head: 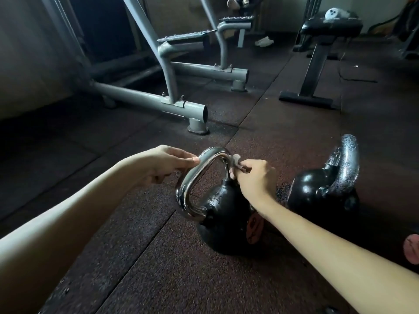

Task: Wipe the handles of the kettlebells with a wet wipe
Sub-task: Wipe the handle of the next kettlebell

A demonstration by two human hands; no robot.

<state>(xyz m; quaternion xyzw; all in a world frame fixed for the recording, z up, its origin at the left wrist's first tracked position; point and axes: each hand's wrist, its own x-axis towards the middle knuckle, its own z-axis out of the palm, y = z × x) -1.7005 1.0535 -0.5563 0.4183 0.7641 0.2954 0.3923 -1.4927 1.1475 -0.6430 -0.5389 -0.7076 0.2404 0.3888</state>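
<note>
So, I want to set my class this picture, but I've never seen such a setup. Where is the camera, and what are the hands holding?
There is no machine here. A person wears one wide-angle camera on the head, looking forward and down, so you see their own two arms. The left hand holds the top of the chrome handle of the near kettlebell. The right hand pinches a wet wipe against the other side of that handle. A second kettlebell sits to the right on the rubber gym floor. Behind stand a grey machine frame and a bench.
</note>
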